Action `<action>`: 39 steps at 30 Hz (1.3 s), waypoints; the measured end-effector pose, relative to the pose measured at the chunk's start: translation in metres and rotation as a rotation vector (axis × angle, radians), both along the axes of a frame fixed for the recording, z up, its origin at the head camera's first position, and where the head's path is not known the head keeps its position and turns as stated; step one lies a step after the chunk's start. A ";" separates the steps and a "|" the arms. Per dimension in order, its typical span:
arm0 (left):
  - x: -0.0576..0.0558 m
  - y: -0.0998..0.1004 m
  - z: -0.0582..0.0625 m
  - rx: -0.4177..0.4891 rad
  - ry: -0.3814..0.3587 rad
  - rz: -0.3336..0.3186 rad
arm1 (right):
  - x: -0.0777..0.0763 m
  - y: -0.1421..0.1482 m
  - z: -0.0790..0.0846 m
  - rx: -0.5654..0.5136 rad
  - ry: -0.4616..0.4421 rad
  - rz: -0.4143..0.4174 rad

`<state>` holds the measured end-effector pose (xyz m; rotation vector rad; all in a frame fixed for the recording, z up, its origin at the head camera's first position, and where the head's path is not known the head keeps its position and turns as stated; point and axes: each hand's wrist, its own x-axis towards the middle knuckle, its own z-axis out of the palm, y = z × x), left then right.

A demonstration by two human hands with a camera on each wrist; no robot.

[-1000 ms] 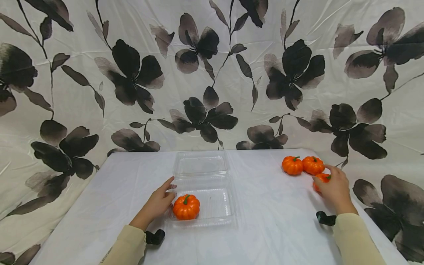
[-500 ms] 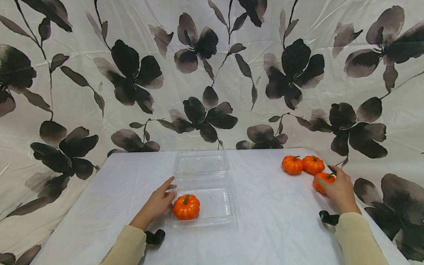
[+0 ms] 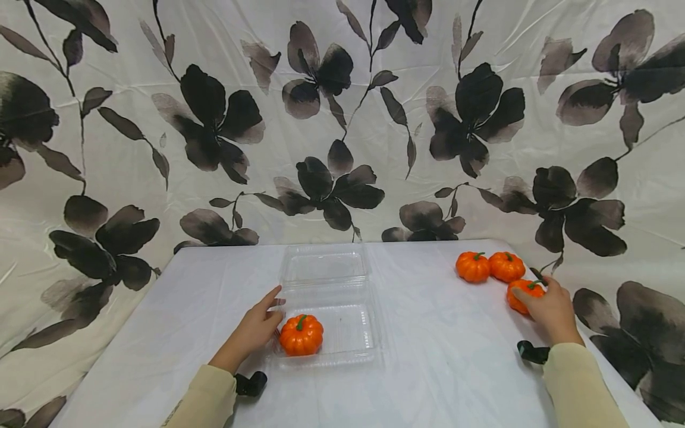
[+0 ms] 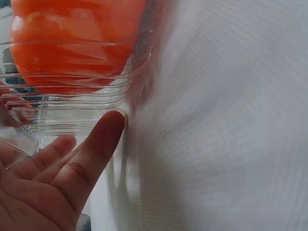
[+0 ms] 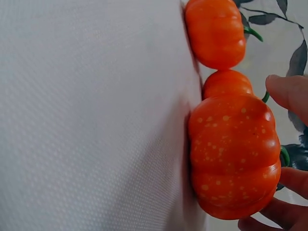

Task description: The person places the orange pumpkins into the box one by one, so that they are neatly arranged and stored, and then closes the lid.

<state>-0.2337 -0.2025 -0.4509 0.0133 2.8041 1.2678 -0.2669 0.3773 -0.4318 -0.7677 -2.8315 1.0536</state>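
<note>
An open clear plastic clamshell box [image 3: 348, 324] lies on the table, its lid [image 3: 323, 267] folded back. One small orange pumpkin [image 3: 301, 336] with a green stem sits in the box's near left part. My left hand [image 3: 255, 330] rests against the box's left side; in the left wrist view the straight thumb [image 4: 96, 149] is right at its ribbed wall. On the far right, my right hand [image 3: 556, 312] reaches around the nearest of three loose pumpkins, a speckled pumpkin [image 5: 233, 156]. Its thumb [image 5: 291, 96] stands apart above, with the other fingers [image 5: 284, 211] at the pumpkin's side.
Two more pumpkins, a left pumpkin [image 3: 473, 267] and a right pumpkin [image 3: 506, 267], sit side by side just behind the speckled one, near the right table edge. A white cloth covers the table [image 3: 428, 356]. Behind hangs a floral curtain [image 3: 401, 196].
My right hand has shifted slightly right and toward me, uncovering more of the nearest pumpkin, which stays nearly in place. My left hand and the box have not moved.
</note>
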 end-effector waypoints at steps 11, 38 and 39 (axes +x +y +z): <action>-0.001 0.000 0.000 0.008 0.016 -0.003 | 0.003 0.000 -0.003 -0.027 -0.035 0.000; 0.003 0.002 0.003 -0.001 0.024 0.003 | 0.007 -0.004 -0.005 -0.079 -0.009 0.011; 0.003 0.002 0.003 -0.003 0.027 0.003 | 0.008 -0.005 -0.005 -0.082 -0.012 0.014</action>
